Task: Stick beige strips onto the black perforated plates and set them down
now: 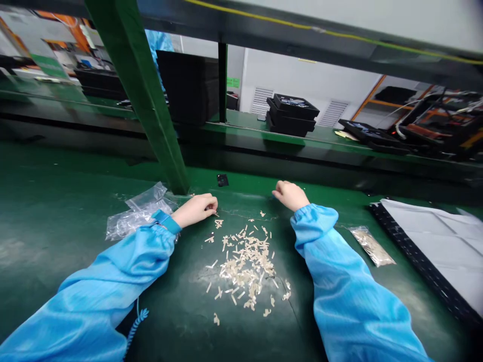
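A loose heap of several small beige strips (245, 261) lies on the green table (56, 221) between my two blue-sleeved arms. My left hand (195, 208) rests at the heap's far left edge, its fingers curled and pinched together by a few stray strips; what it pinches is too small to see. My right hand (290, 194) sits beyond the heap, fingers curled under into a loose fist, knuckles on the table, apart from the strips.
Crumpled clear plastic bags (138, 213) lie left of my left wrist, by a slanted green post (151, 110). A small bag of beige parts (372, 245) and a black tray under white sheets (437, 246) lie to the right. Stacked black trays (290, 114) stand on the far shelf.
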Available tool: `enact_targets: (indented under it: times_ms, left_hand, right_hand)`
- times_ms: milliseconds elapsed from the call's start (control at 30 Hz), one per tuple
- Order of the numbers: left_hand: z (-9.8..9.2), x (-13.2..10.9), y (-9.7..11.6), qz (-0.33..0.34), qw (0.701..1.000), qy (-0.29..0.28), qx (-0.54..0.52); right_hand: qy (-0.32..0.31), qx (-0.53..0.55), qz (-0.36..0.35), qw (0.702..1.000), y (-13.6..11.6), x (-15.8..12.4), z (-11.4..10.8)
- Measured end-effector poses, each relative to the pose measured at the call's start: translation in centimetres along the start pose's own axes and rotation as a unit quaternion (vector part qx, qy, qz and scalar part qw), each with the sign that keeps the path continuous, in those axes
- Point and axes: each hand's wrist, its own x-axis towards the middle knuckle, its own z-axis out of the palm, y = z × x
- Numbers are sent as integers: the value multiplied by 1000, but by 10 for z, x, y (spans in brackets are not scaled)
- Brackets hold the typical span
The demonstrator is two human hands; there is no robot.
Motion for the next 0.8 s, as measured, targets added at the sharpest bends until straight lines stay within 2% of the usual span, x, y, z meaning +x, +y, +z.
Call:
enact_targets:
  times_ms: [67,167,233,300,367,433,500,600,800]
  left_hand:
    - [2,-3,16,-14,998,32,-55]
    - [12,-7,53,-13,984,99,-145]
    - [21,-8,81,0,973,128,-194]
    - [29,-9,105,15,956,147,-254]
    - [35,-9,123,13,919,146,-366]
    - [37,-10,133,11,896,123,-426]
    - [37,-11,137,14,896,104,-431]
    - [35,-13,138,21,912,111,-394]
    - [31,-18,140,34,945,153,-287]
  right_hand:
    - [7,49,-62,997,-28,-22,-6]
    - [34,136,-139,980,-69,-54,-10]
    - [119,311,-168,928,-87,-68,-11]
    - [191,418,-159,874,-94,-76,-14]
    - [234,471,-144,838,-93,-80,-17]
    - [253,492,-143,821,-88,-83,-21]
    - [259,490,-150,819,-84,-87,-25]
    - [263,452,-162,837,-80,-93,-31]
    - [308,271,-209,888,-81,-100,-37]
